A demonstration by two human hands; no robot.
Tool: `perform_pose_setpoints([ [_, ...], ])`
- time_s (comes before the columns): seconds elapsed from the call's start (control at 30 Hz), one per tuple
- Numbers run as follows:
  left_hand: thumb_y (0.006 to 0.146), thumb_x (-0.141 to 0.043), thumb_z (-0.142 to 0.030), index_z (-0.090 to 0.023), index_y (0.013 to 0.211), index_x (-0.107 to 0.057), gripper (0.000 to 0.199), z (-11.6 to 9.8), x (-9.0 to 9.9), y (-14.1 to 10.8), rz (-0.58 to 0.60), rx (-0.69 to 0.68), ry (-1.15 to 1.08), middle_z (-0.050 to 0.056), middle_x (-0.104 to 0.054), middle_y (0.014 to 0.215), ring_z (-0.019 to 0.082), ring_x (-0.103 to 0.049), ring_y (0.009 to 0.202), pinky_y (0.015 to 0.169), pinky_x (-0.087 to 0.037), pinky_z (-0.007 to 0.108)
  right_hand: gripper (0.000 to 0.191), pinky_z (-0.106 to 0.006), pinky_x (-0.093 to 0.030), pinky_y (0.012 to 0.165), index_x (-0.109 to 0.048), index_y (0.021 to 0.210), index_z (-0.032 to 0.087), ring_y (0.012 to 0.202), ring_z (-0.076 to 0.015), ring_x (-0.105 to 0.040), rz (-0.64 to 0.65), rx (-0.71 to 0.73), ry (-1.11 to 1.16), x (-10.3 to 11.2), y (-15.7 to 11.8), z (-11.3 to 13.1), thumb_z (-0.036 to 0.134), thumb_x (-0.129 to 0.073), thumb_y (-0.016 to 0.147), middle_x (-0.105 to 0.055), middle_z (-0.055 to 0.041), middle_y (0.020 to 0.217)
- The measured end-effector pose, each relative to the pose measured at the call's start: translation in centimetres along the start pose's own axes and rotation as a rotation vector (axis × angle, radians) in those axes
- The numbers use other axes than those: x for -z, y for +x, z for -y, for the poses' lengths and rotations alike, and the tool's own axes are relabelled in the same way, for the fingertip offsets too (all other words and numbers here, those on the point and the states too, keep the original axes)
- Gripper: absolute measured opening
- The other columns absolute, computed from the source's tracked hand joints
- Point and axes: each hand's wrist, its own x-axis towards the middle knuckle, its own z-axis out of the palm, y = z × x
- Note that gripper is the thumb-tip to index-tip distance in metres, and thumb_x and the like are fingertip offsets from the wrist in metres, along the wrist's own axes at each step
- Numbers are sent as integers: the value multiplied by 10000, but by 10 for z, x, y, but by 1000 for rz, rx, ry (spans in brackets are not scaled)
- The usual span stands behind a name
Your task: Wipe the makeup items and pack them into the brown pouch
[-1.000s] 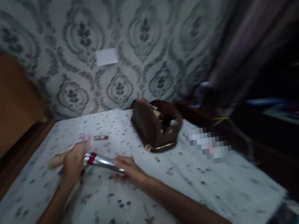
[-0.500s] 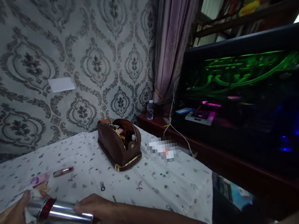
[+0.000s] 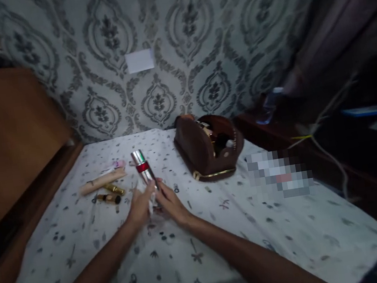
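Note:
A silver cylinder with a red band (image 3: 142,167) stands tilted above the cloth, gripped near its lower end by both hands. My left hand (image 3: 141,205) is closed around a crumpled white tissue (image 3: 151,204) pressed to the cylinder's lower part. From the right, my right hand (image 3: 172,203) wraps its fingers round the cylinder. To the left lie a beige tube-like item (image 3: 98,181), a gold tube (image 3: 114,189) and a gold-and-black tube (image 3: 109,199). A brown bag (image 3: 193,148) sits open behind and right of my hands, with small items inside.
A patterned white cloth (image 3: 223,231) covers the table. A wooden panel (image 3: 7,140) borders the left. A clear bottle (image 3: 270,105), a white cable (image 3: 333,164) and a pixelated item (image 3: 278,173) are at the right. Patterned wallpaper rises behind.
The view has swung left, showing the wooden panel and more small items. The cylinder has gone from nearly level to upright with a tilt. My right hand has moved close beside my left hand.

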Motion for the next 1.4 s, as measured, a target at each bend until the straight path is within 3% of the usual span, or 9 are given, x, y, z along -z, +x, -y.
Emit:
perform_pose_setpoints([
  [0.13,627,-793,-582,-152,908,-665,529,-1,5,0,61,-54,-5,37,-703,710,187,-657,560,405,-408,216,401,-260,-411,605,-525,976,204,681,-145,-475,17,44,-136,3,-2,5,592,-436,924,-497,20,743],
  [0.33,561,-851,-495,-167,917,-620,536,-23,13,7,-127,-288,-112,16,-711,783,136,-639,651,573,-485,222,293,-251,-340,576,-406,771,223,595,-118,-419,97,82,-346,-4,-9,8,462,-512,903,-438,59,649],
  [0.53,620,-826,-354,-166,874,-592,393,-9,11,3,116,-288,57,-19,-625,716,123,-575,640,635,-464,246,204,-270,-399,612,-564,833,179,642,-139,-490,43,88,-358,3,-3,8,377,-600,803,-536,19,707],
  [0.6,667,-782,-332,-174,870,-564,337,-14,18,4,136,-359,166,-30,-597,726,118,-547,650,639,-443,239,233,-282,-437,659,-622,804,170,738,-165,-555,93,90,-359,11,2,14,398,-654,768,-613,-29,803],
  [0.7,683,-738,-297,-183,842,-539,279,-25,28,4,126,-473,459,-41,-562,716,127,-520,676,663,-415,236,344,-267,-462,655,-680,965,174,851,-179,-595,-19,100,-238,25,11,28,473,-645,799,-646,-62,944],
  [0.8,711,-678,-277,-201,869,-551,217,-30,31,0,117,-526,857,-41,-552,690,149,-511,661,634,-374,242,497,-225,-416,534,-606,1215,197,714,-134,-554,-124,160,-126,33,16,43,513,-628,832,-600,-17,867],
  [1.0,723,-679,-312,-231,857,-574,188,-34,36,-2,151,-588,1242,1,-595,742,214,-561,716,644,-342,263,279,-238,-410,484,-649,891,180,501,-84,-485,-165,241,-220,40,8,61,456,-644,852,-549,28,693],
  [1.17,631,-797,-373,-211,898,-624,357,-42,52,7,135,-482,974,11,-638,809,234,-596,793,698,-406,265,299,-240,-446,476,-629,899,190,499,-93,-524,-373,196,-99,62,-5,58,484,-650,851,-551,39,675],
  [1.4,600,-830,-464,-189,807,-605,411,-28,43,12,28,-385,296,-31,-593,652,133,-567,612,575,-453,219,286,-292,-541,643,-607,954,205,661,-130,-626,-321,140,33,55,-38,42,411,-733,800,-645,0,828],
])
